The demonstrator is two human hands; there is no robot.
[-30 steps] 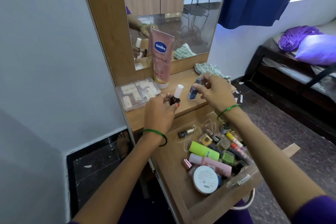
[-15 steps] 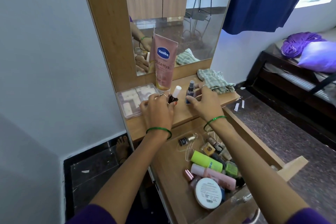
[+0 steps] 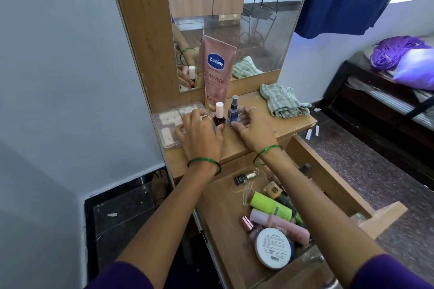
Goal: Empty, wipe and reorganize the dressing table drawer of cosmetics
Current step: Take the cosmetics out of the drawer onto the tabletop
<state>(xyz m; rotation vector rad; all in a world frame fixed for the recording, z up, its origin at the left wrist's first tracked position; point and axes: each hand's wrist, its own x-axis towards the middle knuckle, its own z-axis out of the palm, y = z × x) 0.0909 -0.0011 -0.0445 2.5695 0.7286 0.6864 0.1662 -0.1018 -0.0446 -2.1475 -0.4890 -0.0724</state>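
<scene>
Left hand [image 3: 199, 134]: curled round the base of the brown bottle [image 3: 219, 118], which stands upright on the bench [image 3: 277, 124] at 12 o'clock from the wrist.
Right hand [image 3: 253, 128]: fingers curved about the blue spray bottle [image 3: 233, 111], thumb at its foot; whether it grips firmly or only steadies, I cannot tell.
Handling: both bottles look small, light, hard and smooth, likely glass, so breakable and easy to tip; best taken low on the body, not by the cap.
Neighbours: pink tube [image 3: 215, 73] at 12 o'clock just behind the bottles, leaning on the mirror; clear box [image 3: 168, 129] at 9 o'clock, partly under the left hand; cloth [image 3: 283, 101] at 2 o'clock, apart.
Drawer [image 3: 218, 213]: open at 6 o'clock, many cosmetics left in it, among them a green tube [image 3: 270, 206] and a white round tin [image 3: 273, 247].
Hidden: right forearm covers the drawer's right side; small items there are too jumbled to name; left fingertips are behind the bottle; labels unreadable.
</scene>
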